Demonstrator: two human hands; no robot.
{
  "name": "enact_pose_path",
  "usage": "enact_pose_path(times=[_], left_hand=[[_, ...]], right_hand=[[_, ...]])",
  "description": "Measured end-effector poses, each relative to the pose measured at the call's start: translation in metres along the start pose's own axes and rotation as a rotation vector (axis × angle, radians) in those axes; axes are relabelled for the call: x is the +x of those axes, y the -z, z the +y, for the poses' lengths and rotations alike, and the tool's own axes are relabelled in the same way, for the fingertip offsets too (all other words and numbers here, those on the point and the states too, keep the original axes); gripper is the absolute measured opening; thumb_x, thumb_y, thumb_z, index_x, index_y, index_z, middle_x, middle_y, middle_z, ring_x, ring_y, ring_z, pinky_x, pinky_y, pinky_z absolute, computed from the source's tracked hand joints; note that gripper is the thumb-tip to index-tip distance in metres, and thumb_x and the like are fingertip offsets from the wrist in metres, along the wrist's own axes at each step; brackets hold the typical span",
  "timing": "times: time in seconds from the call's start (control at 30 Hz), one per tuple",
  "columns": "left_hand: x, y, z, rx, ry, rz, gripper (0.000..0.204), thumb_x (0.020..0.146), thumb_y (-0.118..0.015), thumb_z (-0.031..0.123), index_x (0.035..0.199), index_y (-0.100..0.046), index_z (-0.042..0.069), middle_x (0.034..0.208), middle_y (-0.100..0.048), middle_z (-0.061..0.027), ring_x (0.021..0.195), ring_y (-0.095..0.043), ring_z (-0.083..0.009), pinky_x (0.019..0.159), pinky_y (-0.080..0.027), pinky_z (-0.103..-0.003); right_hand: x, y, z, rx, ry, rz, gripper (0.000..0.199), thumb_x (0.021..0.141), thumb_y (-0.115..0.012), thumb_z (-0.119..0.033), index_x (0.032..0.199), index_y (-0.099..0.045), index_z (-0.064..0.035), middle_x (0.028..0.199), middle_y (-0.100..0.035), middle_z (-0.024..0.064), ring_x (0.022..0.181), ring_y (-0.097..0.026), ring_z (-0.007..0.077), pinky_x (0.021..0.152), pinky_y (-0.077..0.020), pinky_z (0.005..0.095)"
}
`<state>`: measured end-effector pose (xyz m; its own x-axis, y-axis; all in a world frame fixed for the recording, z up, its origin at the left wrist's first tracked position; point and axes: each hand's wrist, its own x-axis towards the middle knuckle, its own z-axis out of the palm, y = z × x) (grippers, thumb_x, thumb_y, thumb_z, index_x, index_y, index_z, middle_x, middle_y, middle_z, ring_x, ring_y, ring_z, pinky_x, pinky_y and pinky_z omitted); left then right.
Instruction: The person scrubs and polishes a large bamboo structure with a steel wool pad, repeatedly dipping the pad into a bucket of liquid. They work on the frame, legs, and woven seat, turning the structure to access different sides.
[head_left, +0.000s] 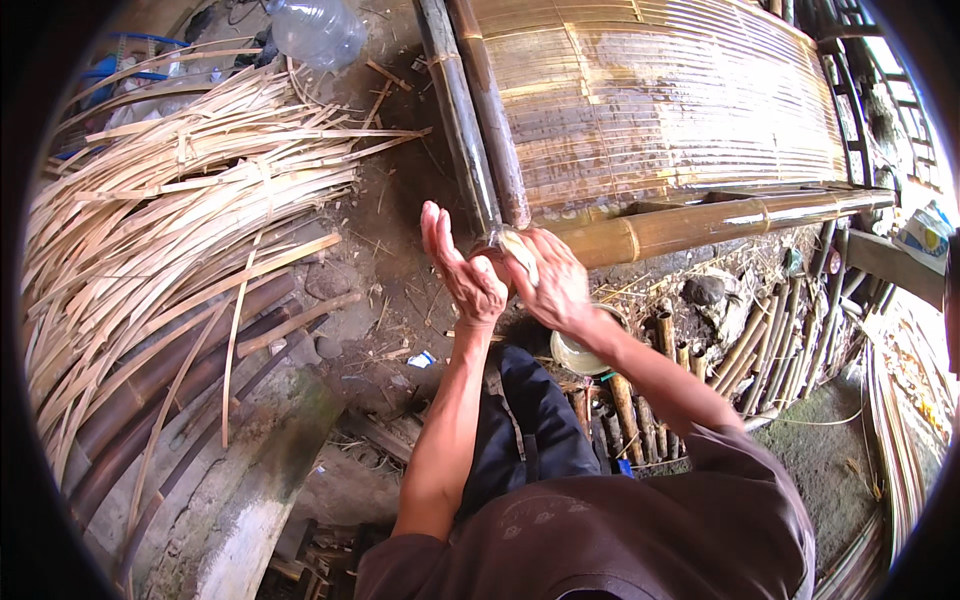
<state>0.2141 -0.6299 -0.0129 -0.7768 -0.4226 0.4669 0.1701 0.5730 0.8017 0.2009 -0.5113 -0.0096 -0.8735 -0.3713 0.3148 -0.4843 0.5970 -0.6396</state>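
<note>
My left hand (467,275) is raised palm inward, its fingers stretched out and pointing away from me. Against the heel of it lies my right hand (548,280), back up, with its fingers extended and partly hidden. A pale, shiny patch shows at the right fingers; whether it is wet skin or a small thing I cannot tell. Both hands are in front of the corner where two dark bamboo poles (462,120) meet a thick yellow-brown bamboo beam (690,228). Beyond that beam spreads a wet slatted bamboo platform (660,100).
A large heap of split bamboo strips (200,190) lies on the left, beside dark bamboo poles (190,370). A clear plastic jug (318,35) is at the far left. Below my right wrist stands a pale round container (580,355). Cut bamboo stakes (770,340) line the right.
</note>
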Motion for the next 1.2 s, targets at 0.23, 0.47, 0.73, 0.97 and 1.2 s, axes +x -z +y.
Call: enact_pose_path(times=[0.23,0.47,0.73,0.97,1.2], left_hand=[[0.0,-0.004,0.003,-0.163,0.011,-0.066,0.064,0.103,-0.03,0.042,0.141,-0.032,-0.009,0.147,-0.031,-0.0295,0.137,-0.035,-0.0406,0.114,-0.029,-0.05],[-0.003,-0.005,0.003,-0.21,0.051,-0.144,0.073,0.1,-0.031,0.049,0.145,-0.023,-0.008,0.148,-0.031,-0.0281,0.138,-0.033,-0.0394,0.115,-0.026,-0.051],[0.0,0.0,0.005,-0.228,0.085,-0.305,0.069,0.101,-0.03,0.049,0.145,-0.023,-0.005,0.149,-0.03,-0.0233,0.137,-0.036,-0.0396,0.114,-0.028,-0.05],[0.0,0.008,-0.011,-0.323,0.131,-0.417,0.063,0.101,-0.034,0.047,0.144,-0.03,0.0,0.143,-0.04,-0.0206,0.132,-0.042,-0.0389,0.113,-0.029,-0.05],[0.033,0.006,-0.012,-0.123,0.272,-0.964,0.061,0.105,-0.025,0.047,0.147,-0.023,0.003,0.141,-0.043,-0.0264,0.126,-0.049,-0.039,0.106,-0.039,-0.047]], right_hand=[[0.002,-0.023,-0.007,-0.025,-0.097,0.34,0.021,0.088,-0.06,-0.024,0.102,-0.068,-0.0103,0.088,-0.068,0.0094,0.087,-0.066,0.0264,0.091,-0.0489,0.0443],[-0.004,-0.019,-0.019,0.066,-0.157,0.562,0.028,0.076,-0.07,-0.028,0.097,-0.067,-0.0094,0.088,-0.07,0.0069,0.088,-0.069,0.0239,0.091,-0.0511,0.0415],[-0.054,-0.059,-0.018,0.152,-0.267,0.653,0.023,0.078,-0.067,-0.021,0.101,-0.068,-0.0164,0.111,-0.067,0.0028,0.113,-0.061,0.0238,0.107,-0.0382,0.0435],[-0.048,-0.059,-0.013,0.14,-0.469,0.921,0.037,0.072,-0.078,-0.024,0.106,-0.069,-0.0141,0.123,-0.064,0.0057,0.129,-0.05,0.0293,0.118,-0.0192,0.0498],[-0.027,-0.037,0.009,0.403,-0.625,1.578,0.043,0.089,-0.063,-0.004,0.131,-0.056,-0.0084,0.131,-0.058,0.018,0.129,-0.051,0.0318,0.115,-0.0303,0.0461]])
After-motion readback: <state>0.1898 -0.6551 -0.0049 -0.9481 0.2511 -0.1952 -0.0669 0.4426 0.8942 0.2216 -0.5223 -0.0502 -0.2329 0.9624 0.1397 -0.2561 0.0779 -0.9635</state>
